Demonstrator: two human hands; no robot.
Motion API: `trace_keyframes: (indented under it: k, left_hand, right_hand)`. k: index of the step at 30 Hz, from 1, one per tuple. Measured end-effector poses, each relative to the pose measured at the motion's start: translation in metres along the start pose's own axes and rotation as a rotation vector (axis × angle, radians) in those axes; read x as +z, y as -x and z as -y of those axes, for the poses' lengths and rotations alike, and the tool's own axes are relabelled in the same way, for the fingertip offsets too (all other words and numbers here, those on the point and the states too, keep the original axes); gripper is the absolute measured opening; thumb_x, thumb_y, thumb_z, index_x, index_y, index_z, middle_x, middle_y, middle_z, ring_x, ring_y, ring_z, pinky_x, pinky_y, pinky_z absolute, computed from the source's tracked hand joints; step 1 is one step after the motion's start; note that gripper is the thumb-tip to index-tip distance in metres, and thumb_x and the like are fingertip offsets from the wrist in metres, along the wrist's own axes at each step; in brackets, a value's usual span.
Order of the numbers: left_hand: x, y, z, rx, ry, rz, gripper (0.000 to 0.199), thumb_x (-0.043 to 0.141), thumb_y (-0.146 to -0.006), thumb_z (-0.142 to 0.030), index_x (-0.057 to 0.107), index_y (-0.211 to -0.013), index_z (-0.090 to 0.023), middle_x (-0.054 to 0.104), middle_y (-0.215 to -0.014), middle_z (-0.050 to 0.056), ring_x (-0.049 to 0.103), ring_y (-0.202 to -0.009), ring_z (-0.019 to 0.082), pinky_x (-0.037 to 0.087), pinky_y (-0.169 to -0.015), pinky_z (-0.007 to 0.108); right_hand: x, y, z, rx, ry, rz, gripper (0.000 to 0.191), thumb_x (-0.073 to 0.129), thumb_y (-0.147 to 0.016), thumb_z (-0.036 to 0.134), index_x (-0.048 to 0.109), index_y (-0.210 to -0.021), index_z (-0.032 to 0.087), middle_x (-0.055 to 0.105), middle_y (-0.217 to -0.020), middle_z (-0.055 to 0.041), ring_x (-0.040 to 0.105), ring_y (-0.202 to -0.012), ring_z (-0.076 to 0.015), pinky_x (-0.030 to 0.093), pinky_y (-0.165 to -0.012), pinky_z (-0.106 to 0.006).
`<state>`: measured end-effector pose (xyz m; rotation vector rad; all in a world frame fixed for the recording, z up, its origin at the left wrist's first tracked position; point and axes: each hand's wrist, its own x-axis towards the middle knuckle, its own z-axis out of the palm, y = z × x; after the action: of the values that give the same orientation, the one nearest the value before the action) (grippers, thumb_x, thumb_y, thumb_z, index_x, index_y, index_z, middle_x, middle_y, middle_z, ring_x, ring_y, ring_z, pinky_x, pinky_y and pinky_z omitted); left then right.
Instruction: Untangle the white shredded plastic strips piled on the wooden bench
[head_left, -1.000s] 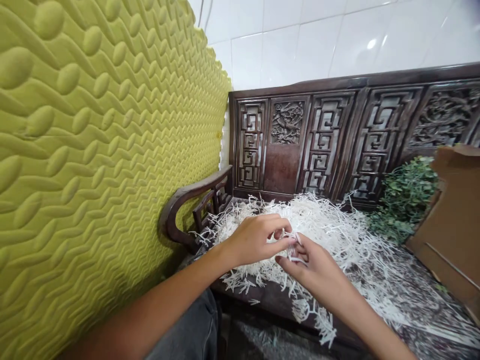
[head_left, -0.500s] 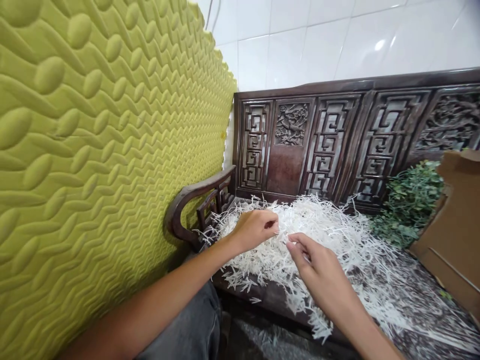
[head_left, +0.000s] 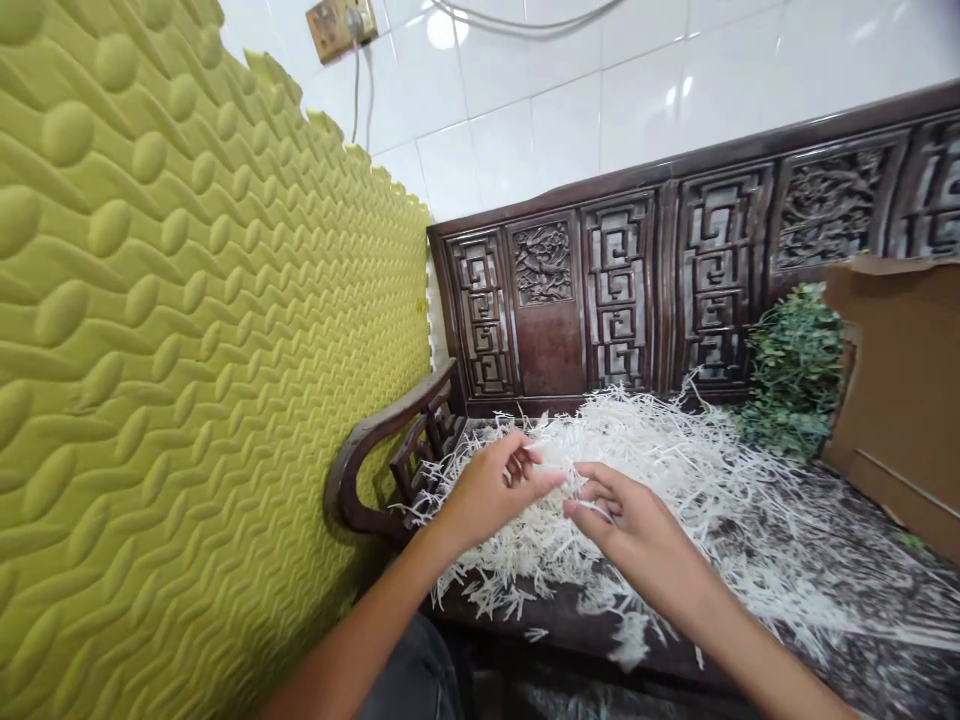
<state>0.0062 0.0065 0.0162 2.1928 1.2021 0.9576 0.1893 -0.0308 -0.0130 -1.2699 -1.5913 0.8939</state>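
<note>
A loose heap of white branching plastic pieces (head_left: pixel 645 440) covers the seat of a dark carved wooden bench (head_left: pixel 551 350). Over the heap's near left part is my left hand (head_left: pixel 499 485), its thumb and fingers apart and nothing clearly held. Just right of it, my right hand (head_left: pixel 619 505) pinches a small white piece (head_left: pixel 576 485) between thumb and fingers. The fingertips of the two hands are close together, with a narrow gap between them.
A yellow textured foam mat (head_left: pixel 225 350) stands upright on the left, beside the bench's curved armrest (head_left: pixel 349 470). At right are green artificial leaves (head_left: pixel 799 370) and a cardboard box (head_left: pixel 907 400). A socket (head_left: pixel 341 28) is on the tiled wall.
The view has shifted, showing more wall and the socket. My left hand has opened from its curled pose, thumb now stretched toward my right hand. My right hand keeps its pinch.
</note>
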Motion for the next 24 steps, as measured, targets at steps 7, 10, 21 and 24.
trace_keyframes:
  k: [7,10,21,24]
  left_hand:
    - [0.008,0.002,-0.016,0.081,-0.168,0.006,0.023,0.05,-0.091,-0.041,0.054,-0.085,-0.019,0.058,-0.076,-0.001,0.051,-0.069,0.014,0.037,-0.065,0.025]
    - [0.009,0.0,-0.012,0.101,-0.177,0.029,0.027,0.044,-0.095,-0.035,0.053,-0.075,-0.018,0.056,-0.071,-0.001,0.051,-0.069,0.013,0.036,-0.066,0.024]
    - [-0.001,0.015,0.004,-0.045,-0.406,-0.038,0.028,0.043,-0.094,-0.025,0.06,-0.071,-0.02,0.061,-0.066,-0.001,0.056,-0.065,0.013,0.033,-0.061,0.024]
    - [0.003,0.015,0.011,-0.107,-0.48,-0.085,0.027,0.045,-0.092,-0.025,0.063,-0.072,-0.021,0.065,-0.065,0.0,0.059,-0.065,0.015,0.033,-0.059,0.025]
  right_hand:
    - [0.006,0.002,0.005,-0.045,-0.047,0.084,0.035,0.051,-0.085,0.032,0.062,-0.114,0.017,0.064,-0.077,-0.0047,0.061,-0.069,-0.0194,0.048,-0.062,-0.029]
    - [-0.001,-0.005,0.0,-0.023,-0.074,0.128,0.034,0.051,-0.087,0.041,0.063,-0.107,0.016,0.065,-0.078,-0.0055,0.062,-0.075,-0.0211,0.048,-0.066,-0.03]
    - [0.008,-0.015,-0.008,-0.074,-0.028,0.205,0.04,0.048,-0.087,0.058,0.057,-0.078,0.02,0.053,-0.06,0.0004,0.051,-0.058,-0.0166,0.038,-0.054,-0.026]
    - [0.014,-0.019,-0.006,-0.139,0.038,0.215,0.036,0.047,-0.089,0.055,0.055,-0.076,0.021,0.053,-0.061,0.0006,0.049,-0.057,-0.0162,0.036,-0.053,-0.026]
